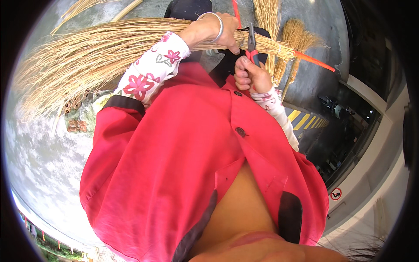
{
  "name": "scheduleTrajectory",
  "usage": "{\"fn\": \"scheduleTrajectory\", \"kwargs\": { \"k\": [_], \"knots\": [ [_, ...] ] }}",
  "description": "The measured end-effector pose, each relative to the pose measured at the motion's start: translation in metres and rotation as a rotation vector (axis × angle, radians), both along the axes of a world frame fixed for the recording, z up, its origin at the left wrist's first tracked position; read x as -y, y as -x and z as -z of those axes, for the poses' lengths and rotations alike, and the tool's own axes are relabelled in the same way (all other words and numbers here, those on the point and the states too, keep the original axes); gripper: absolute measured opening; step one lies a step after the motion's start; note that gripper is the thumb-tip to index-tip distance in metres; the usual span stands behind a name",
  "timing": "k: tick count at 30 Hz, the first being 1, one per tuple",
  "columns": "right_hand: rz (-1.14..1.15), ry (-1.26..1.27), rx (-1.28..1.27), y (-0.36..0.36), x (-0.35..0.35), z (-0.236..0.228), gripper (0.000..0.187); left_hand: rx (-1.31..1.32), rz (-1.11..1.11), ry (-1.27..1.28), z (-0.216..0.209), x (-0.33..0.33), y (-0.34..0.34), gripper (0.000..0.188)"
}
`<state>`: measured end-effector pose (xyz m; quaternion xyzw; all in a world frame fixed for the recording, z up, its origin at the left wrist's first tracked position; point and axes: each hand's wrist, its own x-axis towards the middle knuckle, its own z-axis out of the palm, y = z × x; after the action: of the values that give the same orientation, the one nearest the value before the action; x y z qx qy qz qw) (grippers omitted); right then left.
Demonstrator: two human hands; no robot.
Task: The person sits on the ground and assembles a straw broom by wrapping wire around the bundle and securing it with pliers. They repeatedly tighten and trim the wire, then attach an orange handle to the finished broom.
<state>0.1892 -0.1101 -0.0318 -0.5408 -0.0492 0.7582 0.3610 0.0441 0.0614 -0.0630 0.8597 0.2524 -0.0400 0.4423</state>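
A long straw broom [109, 52] lies across my lap, its loose bristles fanned out to the left and its narrower bound end pointing right. My left hand [218, 32], with a silver bangle at the wrist, is closed over the bundle near the bound part. Just to the right, my right hand [253, 75] grips a pair of pliers [252, 41] with red-and-dark handles. The jaws point up and away from me, in front of the bundle. An orange-red rod or strip [314, 61] sticks out from the broom's bound end.
More straw bundles [294, 37] lie on the grey floor [325, 19] beyond the broom's right end. Some straw [78, 13] and a pale stick [126, 9] are at the far left. Yellow-and-black stripes [307, 121] mark an edge at right.
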Motion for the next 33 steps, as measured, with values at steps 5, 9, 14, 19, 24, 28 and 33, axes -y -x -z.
{"fn": "scheduleTrajectory", "kwargs": {
  "k": [5, 9, 14, 19, 24, 28, 33],
  "knots": [
    [-0.179, -0.363, 0.388, -0.009, -0.018, -0.023, 0.031, -0.056, 0.054, 0.057, 0.004, -0.004, -0.002, 0.058],
    [-0.141, -0.391, 0.161, -0.026, -0.007, -0.022, 0.044, 0.000, 0.180, 0.021, 0.016, -0.011, 0.003, 0.063],
    [-0.243, -0.257, 0.153, -0.041, 0.020, -0.001, 0.050, 0.007, 0.136, 0.124, 0.033, -0.011, -0.001, 0.071],
    [-0.101, -0.258, 0.299, -0.023, 0.032, 0.013, 0.024, -0.010, 0.120, 0.204, 0.028, -0.010, -0.010, 0.074],
    [0.167, -0.451, 0.427, -0.007, 0.048, 0.010, 0.014, -0.113, 0.154, 0.196, 0.006, -0.005, 0.005, 0.071],
    [0.008, -0.653, 0.886, 0.004, 0.040, 0.031, 0.012, -0.329, 0.082, -0.183, -0.005, 0.015, 0.000, 0.051],
    [-0.173, -0.314, 0.920, 0.007, 0.014, 0.041, 0.022, -0.259, 0.061, -0.293, -0.011, 0.017, 0.002, 0.035]
  ]
}}
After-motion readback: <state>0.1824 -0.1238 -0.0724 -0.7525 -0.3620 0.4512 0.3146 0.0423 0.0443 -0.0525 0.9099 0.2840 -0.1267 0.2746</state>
